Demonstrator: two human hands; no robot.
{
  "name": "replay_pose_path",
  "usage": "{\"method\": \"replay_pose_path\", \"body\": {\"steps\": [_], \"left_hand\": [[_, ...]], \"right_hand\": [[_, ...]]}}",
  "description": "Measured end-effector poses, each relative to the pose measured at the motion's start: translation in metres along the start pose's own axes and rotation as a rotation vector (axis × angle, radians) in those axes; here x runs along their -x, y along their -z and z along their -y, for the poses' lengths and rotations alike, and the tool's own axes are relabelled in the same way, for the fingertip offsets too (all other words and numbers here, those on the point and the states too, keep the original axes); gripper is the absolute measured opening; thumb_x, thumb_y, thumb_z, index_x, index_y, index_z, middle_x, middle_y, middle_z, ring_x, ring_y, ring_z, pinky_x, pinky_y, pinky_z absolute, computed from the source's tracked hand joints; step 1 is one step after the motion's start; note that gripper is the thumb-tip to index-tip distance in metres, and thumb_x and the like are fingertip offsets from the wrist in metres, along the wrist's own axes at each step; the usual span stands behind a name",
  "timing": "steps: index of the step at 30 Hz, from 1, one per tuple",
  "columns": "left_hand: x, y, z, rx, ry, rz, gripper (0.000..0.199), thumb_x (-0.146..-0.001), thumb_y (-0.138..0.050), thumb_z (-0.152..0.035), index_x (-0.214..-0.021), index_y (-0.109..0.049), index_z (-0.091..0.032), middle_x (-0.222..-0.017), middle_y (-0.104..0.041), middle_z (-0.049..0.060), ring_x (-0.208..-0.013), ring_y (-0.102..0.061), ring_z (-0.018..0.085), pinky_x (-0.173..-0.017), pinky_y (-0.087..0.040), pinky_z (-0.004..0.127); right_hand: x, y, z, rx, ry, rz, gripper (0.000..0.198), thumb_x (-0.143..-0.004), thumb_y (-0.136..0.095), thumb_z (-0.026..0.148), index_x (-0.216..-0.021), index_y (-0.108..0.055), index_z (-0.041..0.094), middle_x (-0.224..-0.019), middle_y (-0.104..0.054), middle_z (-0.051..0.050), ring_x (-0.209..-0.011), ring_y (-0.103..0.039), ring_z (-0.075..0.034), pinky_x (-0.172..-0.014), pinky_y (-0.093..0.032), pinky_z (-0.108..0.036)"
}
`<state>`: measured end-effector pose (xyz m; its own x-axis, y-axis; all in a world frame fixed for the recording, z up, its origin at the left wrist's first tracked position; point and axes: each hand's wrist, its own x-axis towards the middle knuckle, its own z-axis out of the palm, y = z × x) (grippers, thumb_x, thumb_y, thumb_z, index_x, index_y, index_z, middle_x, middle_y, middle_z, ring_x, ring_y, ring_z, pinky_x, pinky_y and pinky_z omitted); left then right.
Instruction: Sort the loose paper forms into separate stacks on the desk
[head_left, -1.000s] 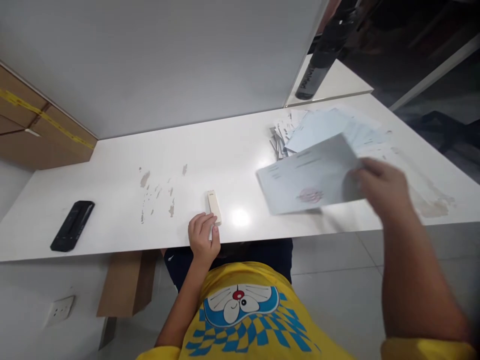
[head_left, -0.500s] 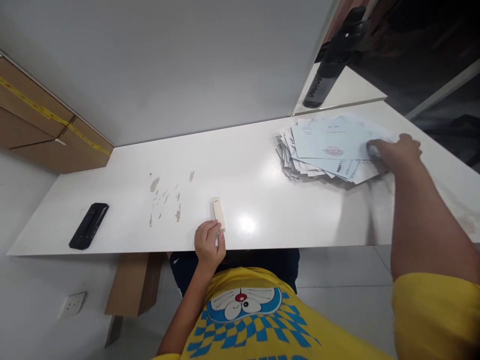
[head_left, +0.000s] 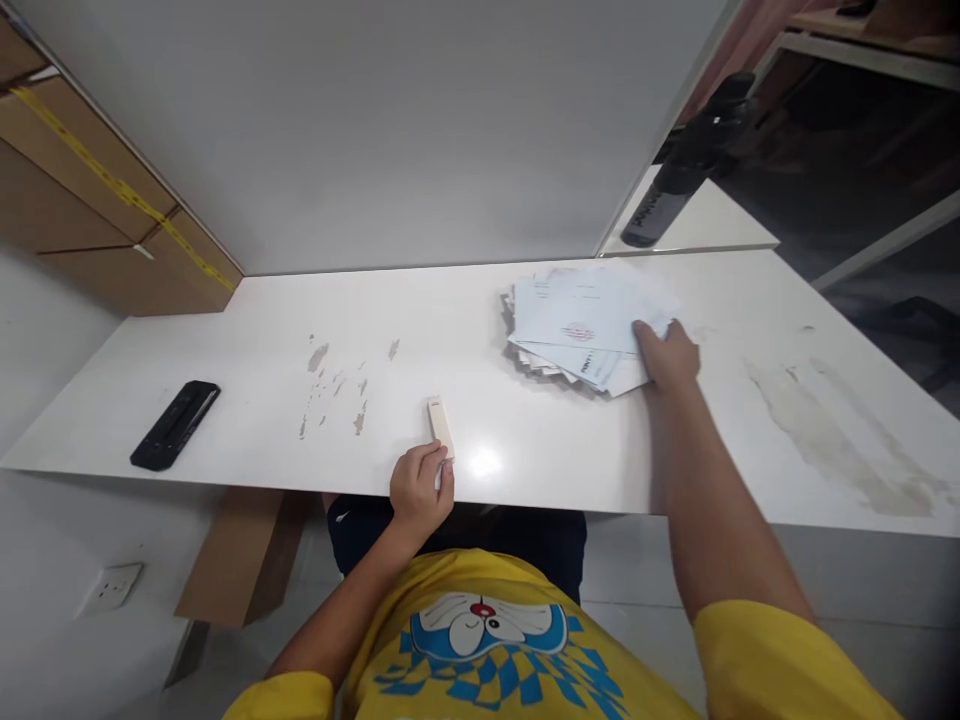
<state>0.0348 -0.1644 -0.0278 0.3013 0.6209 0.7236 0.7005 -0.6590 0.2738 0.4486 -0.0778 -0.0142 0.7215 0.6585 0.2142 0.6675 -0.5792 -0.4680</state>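
Note:
At the table's front edge, my left hand (head_left: pixel 420 485) has its fingers closed around the near end of a slim cream-coloured bar-shaped object (head_left: pixel 439 425). That object lies on the table, pointing away from me; its exact kind is unclear. A fanned, uneven stack of paper sheets (head_left: pixel 574 325) is at the right of centre, toward the back. My right hand (head_left: pixel 671 358) grips the stack's right side, with the thumb on top and the other fingers partly hidden. The top sheet is pale blue and bears a round red stamp.
The white table (head_left: pixel 247 390) has worn patches on the left and a stained strip on the right. A black phone-like object (head_left: pixel 176 425) lies at the left. Cardboard boxes (head_left: pixel 112 210) stand at the back left. A dark bottle (head_left: pixel 686 165) rises behind the back right edge.
My right hand and the paper stack have moved left, closer to the middle of the table. My left hand has stayed on the cream object. The camera view has shifted a little.

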Motion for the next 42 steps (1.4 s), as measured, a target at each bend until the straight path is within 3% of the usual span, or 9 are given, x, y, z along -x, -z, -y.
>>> {"method": "replay_pose_path", "body": {"steps": [5, 12, 20, 25, 28, 31, 36, 39, 42], "left_hand": [[0.013, -0.007, 0.0, 0.089, -0.025, -0.014, 0.018, -0.084, -0.06, -0.012, -0.1, -0.065, -0.019, -0.096, -0.072, 0.01, -0.09, -0.069, 0.024, -0.079, -0.056, 0.038], [0.019, 0.004, -0.005, 0.115, -0.054, -0.014, 0.015, -0.081, -0.062, -0.015, -0.095, -0.064, -0.02, -0.091, -0.072, 0.007, -0.09, -0.065, 0.025, -0.081, -0.055, 0.042], [0.026, 0.008, -0.012, 0.075, -0.082, 0.005, 0.018, -0.089, -0.06, -0.014, -0.106, -0.065, -0.017, -0.097, -0.074, 0.008, -0.1, -0.067, 0.024, -0.085, -0.058, 0.039], [0.02, 0.031, 0.004, 0.135, -0.131, 0.067, 0.028, -0.097, -0.048, -0.019, -0.119, -0.065, -0.023, -0.104, -0.076, 0.007, -0.103, -0.07, 0.02, -0.087, -0.058, 0.036], [-0.018, 0.042, 0.054, 0.055, -0.015, 0.147, 0.035, -0.1, -0.042, -0.03, -0.129, -0.062, -0.029, -0.111, -0.075, 0.007, -0.106, -0.07, 0.022, -0.092, -0.057, 0.042], [-0.085, 0.034, 0.122, -0.129, 0.165, 0.266, 0.04, -0.098, -0.048, -0.035, -0.136, -0.058, -0.025, -0.126, -0.069, 0.01, -0.126, -0.06, 0.026, -0.105, -0.05, 0.046], [-0.154, 0.007, 0.182, -0.315, 0.218, 0.446, 0.035, -0.091, -0.06, -0.029, -0.118, -0.065, -0.007, -0.122, -0.067, 0.023, -0.123, -0.058, 0.037, -0.102, -0.044, 0.05], [-0.143, 0.004, 0.174, -0.298, 0.088, 0.453, 0.02, -0.093, -0.051, -0.019, -0.098, -0.069, -0.012, -0.1, -0.072, 0.019, -0.105, -0.064, 0.034, -0.093, -0.045, 0.048], [-0.116, 0.011, 0.156, -0.258, -0.021, 0.437, 0.026, -0.092, -0.047, -0.012, -0.106, -0.069, -0.015, -0.109, -0.072, 0.018, -0.108, -0.064, 0.031, -0.093, -0.044, 0.046]], "right_hand": [[0.046, -0.023, 0.103, -0.274, -0.176, 0.086, 0.064, -0.089, -0.05, 0.046, -0.14, -0.05, 0.007, -0.141, -0.056, -0.024, -0.132, -0.049, -0.039, -0.115, -0.023, -0.065], [0.1, -0.06, 0.221, -0.433, -0.1, 0.291, 0.074, -0.094, -0.041, 0.045, -0.154, -0.032, 0.002, -0.16, -0.03, -0.028, -0.152, -0.022, -0.037, -0.12, -0.012, -0.065], [0.145, -0.091, 0.315, -0.558, 0.218, 0.532, 0.078, -0.092, -0.045, 0.059, -0.152, -0.039, 0.009, -0.152, -0.047, -0.024, -0.144, -0.039, -0.037, -0.117, -0.028, -0.062], [0.154, -0.058, 0.251, -0.627, 0.397, 0.62, 0.07, -0.093, -0.044, 0.06, -0.15, -0.046, 0.02, -0.144, -0.058, -0.015, -0.138, -0.05, -0.032, -0.115, -0.038, -0.052], [0.19, -0.024, 0.172, -0.57, 0.815, 0.644, 0.057, -0.095, -0.045, 0.057, -0.145, -0.052, 0.031, -0.144, -0.059, -0.008, -0.138, -0.05, -0.032, -0.116, -0.036, -0.056], [0.239, 0.001, 0.118, -0.414, 1.037, 0.591, 0.051, -0.096, -0.047, 0.051, -0.139, -0.056, 0.025, -0.153, -0.05, -0.011, -0.146, -0.039, -0.034, -0.118, -0.029, -0.061], [0.266, -0.005, 0.106, -0.316, 0.968, 0.398, 0.047, -0.095, -0.053, 0.046, -0.133, -0.057, 0.02, -0.155, -0.045, -0.018, -0.149, -0.033, -0.037, -0.118, -0.03, -0.063], [0.251, -0.018, 0.105, -0.348, 0.848, 0.363, 0.049, -0.094, -0.056, 0.043, -0.138, -0.052, 0.021, -0.162, -0.034, -0.018, -0.153, -0.022, -0.039, -0.116, -0.029, -0.067], [0.232, -0.027, 0.097, -0.416, 0.767, 0.36, 0.053, -0.094, -0.055, 0.041, -0.143, -0.046, 0.023, -0.168, -0.019, -0.016, -0.155, -0.011, -0.038, -0.116, -0.028, -0.068]]}}
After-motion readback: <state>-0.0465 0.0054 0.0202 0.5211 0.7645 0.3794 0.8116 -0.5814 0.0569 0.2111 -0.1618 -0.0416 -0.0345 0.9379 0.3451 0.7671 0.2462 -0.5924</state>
